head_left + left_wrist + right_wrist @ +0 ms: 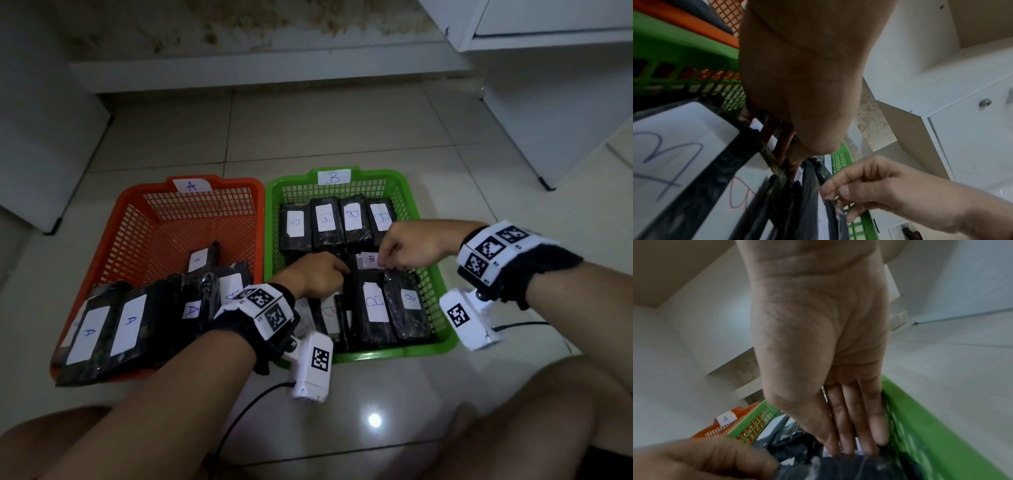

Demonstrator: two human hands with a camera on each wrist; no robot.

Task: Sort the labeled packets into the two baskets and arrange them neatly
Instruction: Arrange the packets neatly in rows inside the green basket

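Observation:
An orange basket (219, 181) tagged A and a green basket (404, 351) tagged B stand side by side on the floor. Black packets with white A labels (126, 325) lean in the orange basket's near end. B packets fill the green one, with a back row (325, 222) and a front row (375, 305). Between the rows stands one upright B packet (368, 261) (830, 209) (849, 467). My right hand (388, 262) (838, 194) (855, 443) pinches its top edge. My left hand (339, 270) (789, 154) (725, 459) grips its other end, fingers pushed down among the packets.
White cabinets stand at the left (41, 137) and right (548, 120), with a low ledge (239, 75) behind the baskets. A cable (239, 411) trails over the tiled floor near my knees. The orange basket's far half (198, 219) holds no packets.

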